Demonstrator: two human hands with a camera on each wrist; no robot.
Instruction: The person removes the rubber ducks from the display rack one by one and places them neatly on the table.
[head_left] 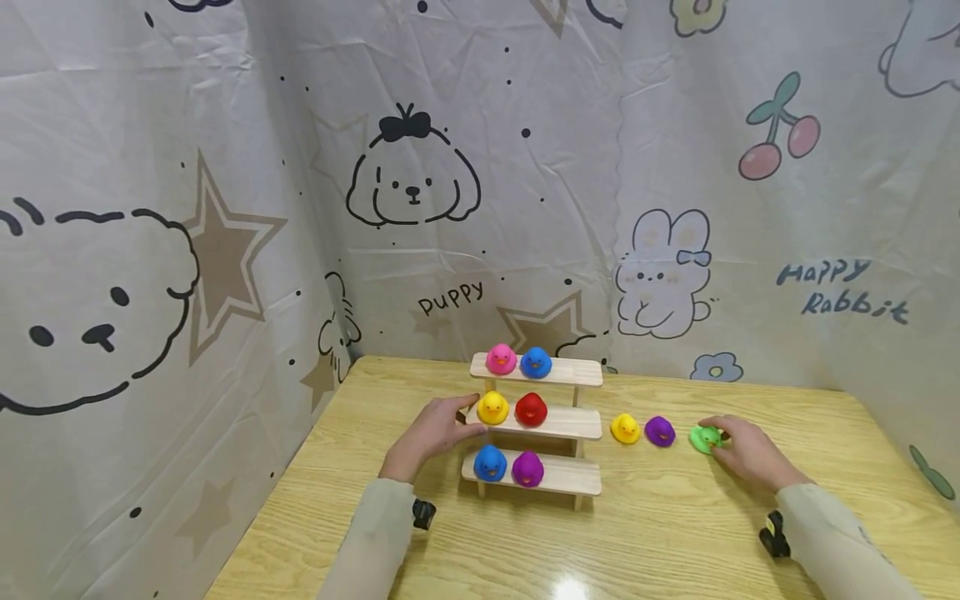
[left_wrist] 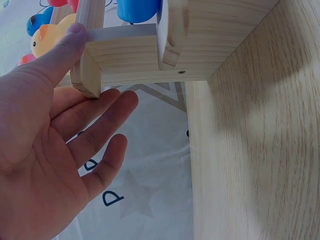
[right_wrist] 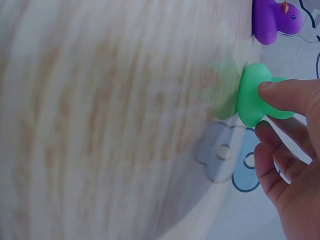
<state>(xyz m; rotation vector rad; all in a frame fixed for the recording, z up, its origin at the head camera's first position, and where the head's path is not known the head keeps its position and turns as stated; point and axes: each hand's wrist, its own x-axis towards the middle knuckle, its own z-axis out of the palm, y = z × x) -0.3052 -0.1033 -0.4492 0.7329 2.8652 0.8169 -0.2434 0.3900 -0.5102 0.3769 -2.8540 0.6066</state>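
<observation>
A three-tier wooden display stand [head_left: 573,423] carries several rubber ducks, two on each step. At the left end of its middle step, my left hand [head_left: 437,429] pinches the board. In the left wrist view the thumb lies on top, near a yellow duck [left_wrist: 50,42], with fingers beneath. To the right, my right hand [head_left: 753,454] holds a green rubber duck [head_left: 705,438] by thumb and fingers. The right wrist view shows the green duck [right_wrist: 254,95] at the tabletop, its far side hidden by the hand.
Between the stand and the green duck sit a yellow duck [head_left: 626,428] and a purple duck [head_left: 660,431] on the wooden table [head_left: 660,533]. Behind the table hangs a white printed curtain [head_left: 562,192], which also borders it at both sides.
</observation>
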